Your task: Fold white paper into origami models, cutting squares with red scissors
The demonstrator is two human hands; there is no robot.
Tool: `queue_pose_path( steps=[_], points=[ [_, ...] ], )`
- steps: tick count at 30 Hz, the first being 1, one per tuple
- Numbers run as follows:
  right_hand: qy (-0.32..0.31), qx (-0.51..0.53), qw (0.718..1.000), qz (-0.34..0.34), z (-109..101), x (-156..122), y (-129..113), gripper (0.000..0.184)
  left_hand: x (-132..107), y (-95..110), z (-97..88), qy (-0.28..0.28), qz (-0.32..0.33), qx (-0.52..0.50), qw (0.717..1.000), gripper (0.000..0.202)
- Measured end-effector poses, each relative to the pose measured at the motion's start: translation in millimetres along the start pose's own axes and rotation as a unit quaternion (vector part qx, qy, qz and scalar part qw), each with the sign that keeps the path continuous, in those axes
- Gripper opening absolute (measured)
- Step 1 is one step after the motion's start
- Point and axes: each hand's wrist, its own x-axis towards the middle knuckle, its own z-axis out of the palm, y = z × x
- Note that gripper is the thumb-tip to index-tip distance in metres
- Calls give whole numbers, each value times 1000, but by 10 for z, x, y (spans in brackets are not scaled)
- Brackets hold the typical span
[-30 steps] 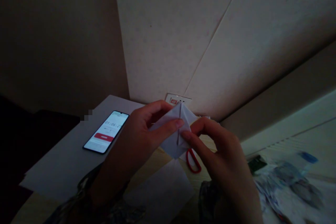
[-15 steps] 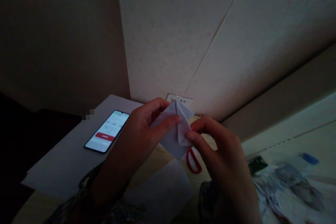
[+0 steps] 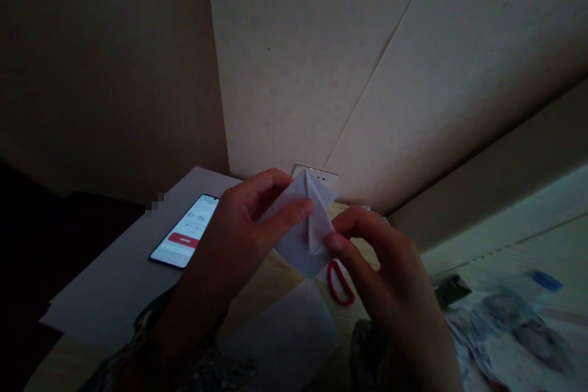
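A folded white paper (image 3: 305, 233), diamond-shaped with a centre crease, is held up between both hands in dim light. My left hand (image 3: 239, 239) grips its left side, thumb across the front and fingers curled behind the upper edge. My right hand (image 3: 386, 275) pinches the paper's right flap near the crease with thumb and forefinger. Just below the paper, a red scissor handle (image 3: 340, 283) lies on the surface, its blades hidden by my right hand.
A phone (image 3: 186, 239) with a lit timer screen rests on a large grey sheet (image 3: 114, 282) at the left. Another white sheet (image 3: 285, 337) lies in front. A wall socket (image 3: 316, 174) sits behind the paper. Crumpled plastic wrappers (image 3: 505, 324) lie at the right.
The paper and both hands have drifted slightly left and up. My right thumb has slid a little along the right flap; the grip stays the same.
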Motion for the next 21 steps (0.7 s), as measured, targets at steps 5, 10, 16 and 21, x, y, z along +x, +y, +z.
queue_pose_path(
  steps=[5,10,16,21],
  points=[
    [0,-5,1000,-5,-9,-15,-8,23,-19,14,27,-12,-8,14,1000,4],
    [2,-21,1000,-15,-14,-14,-35,28,-30,28,33,-24,-3,29,999,6],
    [2,-16,1000,-22,-22,-24,-55,28,-38,68,27,-39,-9,56,998,10],
    [7,-15,1000,-13,-13,-23,-30,27,-42,72,19,-52,-13,62,997,7]
  ],
)
